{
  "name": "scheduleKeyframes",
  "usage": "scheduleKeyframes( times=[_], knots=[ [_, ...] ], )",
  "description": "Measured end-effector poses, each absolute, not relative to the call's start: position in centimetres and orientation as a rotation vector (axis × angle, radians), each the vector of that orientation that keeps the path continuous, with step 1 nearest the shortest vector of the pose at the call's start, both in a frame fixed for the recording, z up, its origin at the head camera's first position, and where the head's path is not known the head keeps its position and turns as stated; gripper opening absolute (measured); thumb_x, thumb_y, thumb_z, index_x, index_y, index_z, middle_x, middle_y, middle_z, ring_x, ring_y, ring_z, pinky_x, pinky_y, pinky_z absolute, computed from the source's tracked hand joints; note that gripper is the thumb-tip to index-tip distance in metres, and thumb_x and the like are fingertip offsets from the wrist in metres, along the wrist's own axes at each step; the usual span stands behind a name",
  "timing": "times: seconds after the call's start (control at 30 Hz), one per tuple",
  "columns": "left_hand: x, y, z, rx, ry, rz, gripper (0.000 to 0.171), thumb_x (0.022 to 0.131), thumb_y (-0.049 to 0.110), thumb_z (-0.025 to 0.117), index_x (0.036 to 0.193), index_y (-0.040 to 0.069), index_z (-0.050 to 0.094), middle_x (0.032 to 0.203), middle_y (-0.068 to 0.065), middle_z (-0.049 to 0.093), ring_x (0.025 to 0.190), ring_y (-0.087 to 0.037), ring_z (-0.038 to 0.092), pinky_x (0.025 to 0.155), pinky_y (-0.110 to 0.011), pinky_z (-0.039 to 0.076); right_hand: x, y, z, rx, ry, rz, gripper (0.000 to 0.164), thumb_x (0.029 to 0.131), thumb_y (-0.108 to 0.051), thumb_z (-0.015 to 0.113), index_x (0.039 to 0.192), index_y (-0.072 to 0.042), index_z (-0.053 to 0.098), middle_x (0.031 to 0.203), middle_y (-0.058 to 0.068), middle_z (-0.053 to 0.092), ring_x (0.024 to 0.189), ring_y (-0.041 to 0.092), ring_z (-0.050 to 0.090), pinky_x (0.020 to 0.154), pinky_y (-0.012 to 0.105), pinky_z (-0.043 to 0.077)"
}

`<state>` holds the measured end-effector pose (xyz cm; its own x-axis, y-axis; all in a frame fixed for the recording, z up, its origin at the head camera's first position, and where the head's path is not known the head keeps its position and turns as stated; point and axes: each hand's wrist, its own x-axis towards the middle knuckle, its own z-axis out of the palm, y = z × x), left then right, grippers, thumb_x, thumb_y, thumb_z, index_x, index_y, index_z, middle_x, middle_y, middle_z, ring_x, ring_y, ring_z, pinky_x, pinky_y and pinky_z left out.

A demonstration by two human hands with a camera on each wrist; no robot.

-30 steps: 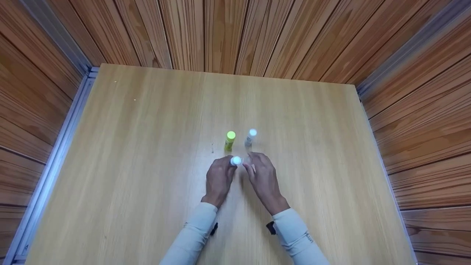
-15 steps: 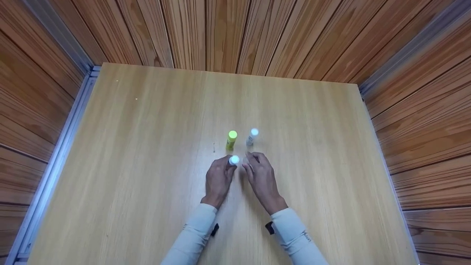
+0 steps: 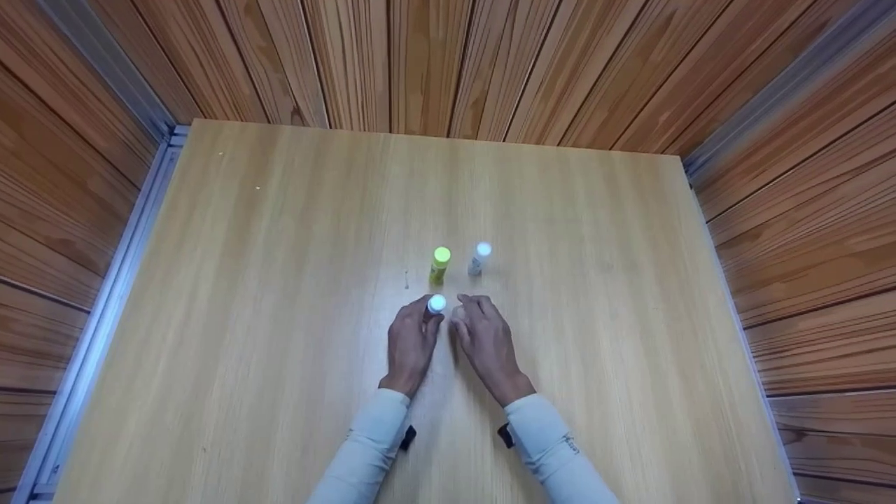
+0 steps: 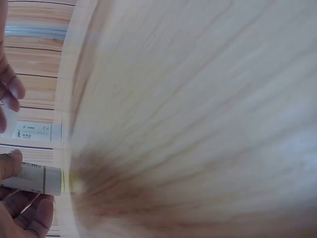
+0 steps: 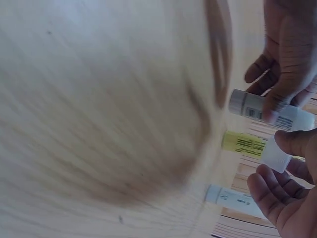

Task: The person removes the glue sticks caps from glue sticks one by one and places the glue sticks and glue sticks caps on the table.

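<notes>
In the head view my left hand (image 3: 411, 344) grips an upright white glue stick (image 3: 436, 304), thumb and fingers curled round its barrel. The right wrist view shows the same glue stick (image 5: 255, 105) from the side, its pale top uncovered. Just to the right, my right hand (image 3: 490, 348) pinches a translucent white cap (image 5: 276, 153) between thumb and fingers, apart from the stick. Beyond the hands stand a yellow-green glue stick (image 3: 439, 266) and, right of it, a second white glue stick (image 3: 479, 259), both upright with caps on.
All of this is on a light wooden tabletop (image 3: 280, 294). Wood-panelled walls (image 3: 434, 70) rise behind it and at both sides. A metal rail (image 3: 105, 301) runs along its left edge. A small dark mark (image 3: 406, 278) lies left of the yellow-green stick.
Both hands have shifted slightly left, the left with the glue stick and the right with the cap. The two standing glue sticks have stayed in place.
</notes>
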<state>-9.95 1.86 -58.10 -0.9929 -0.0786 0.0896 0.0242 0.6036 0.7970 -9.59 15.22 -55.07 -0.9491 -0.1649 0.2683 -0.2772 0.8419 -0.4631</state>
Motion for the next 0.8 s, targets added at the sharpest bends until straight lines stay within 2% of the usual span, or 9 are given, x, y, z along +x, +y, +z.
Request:
scheduleKeyframes(
  times=[0.37, 0.63, 0.8],
  knots=[
    [-9.7, 1.8, -58.4, 0.084, -2.72, -1.377, 0.036, 0.089, 0.014, 0.069, 0.124, 0.009, 0.063, 0.112, -0.004, 0.068, 0.104, -0.018, 0.063, 0.092, -0.033, 0.051, -10.3, 15.0, -56.7, 0.33, -2.889, 0.708, 0.026, 0.09, -0.009, 0.066, 0.116, -0.002, 0.064, 0.107, 0.012, 0.061, 0.098, 0.023, 0.062, 0.085, 0.032, 0.053],
    [-9.7, 2.0, -58.7, 0.074, -2.705, -1.381, 0.036, 0.09, 0.014, 0.069, 0.124, 0.007, 0.063, 0.12, -0.006, 0.066, 0.114, -0.022, 0.06, 0.096, -0.035, 0.049, -10.6, 15.1, -57.1, 0.415, -2.862, 0.68, 0.025, 0.085, -0.005, 0.07, 0.11, -0.002, 0.066, 0.103, 0.011, 0.061, 0.093, 0.024, 0.061, 0.081, 0.034, 0.053],
    [-9.7, 1.8, -59.1, 0.013, -2.638, -1.387, 0.033, 0.089, 0.011, 0.07, 0.12, 0.003, 0.064, 0.115, -0.009, 0.068, 0.11, -0.023, 0.062, 0.094, -0.035, 0.049, -10.7, 15.0, -57.5, 0.409, -2.886, 0.641, 0.025, 0.085, -0.006, 0.072, 0.109, -0.002, 0.066, 0.101, 0.01, 0.061, 0.091, 0.023, 0.061, 0.078, 0.033, 0.053]
  ],
)
